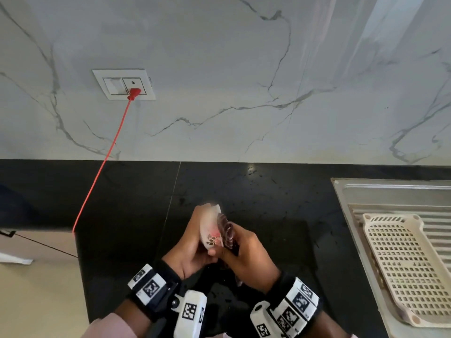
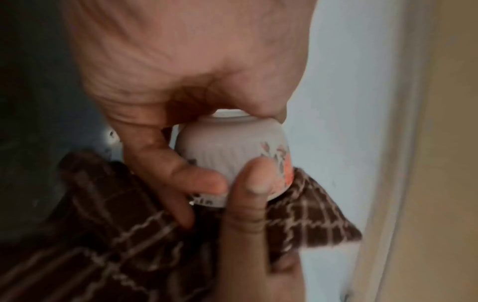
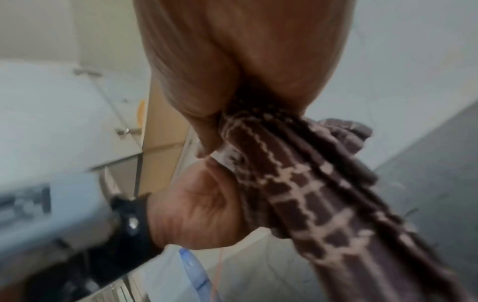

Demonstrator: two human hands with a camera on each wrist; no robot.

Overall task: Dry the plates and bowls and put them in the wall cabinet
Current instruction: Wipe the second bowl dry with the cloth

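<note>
A small white bowl with a red flower print is held on its side above the black counter. My left hand grips the bowl by its outside, fingers and thumb curled round the base and rim. My right hand holds a brown checked cloth, bunched and pushed into the bowl's mouth. In the left wrist view the cloth spreads below the bowl, and the right thumb presses the bowl's rim. In the right wrist view the cloth runs out of my closed palm.
A black stone counter runs below a white marble wall. A steel drainboard at the right carries a beige perforated tray. A red cable runs from a wall socket down to the counter's left edge.
</note>
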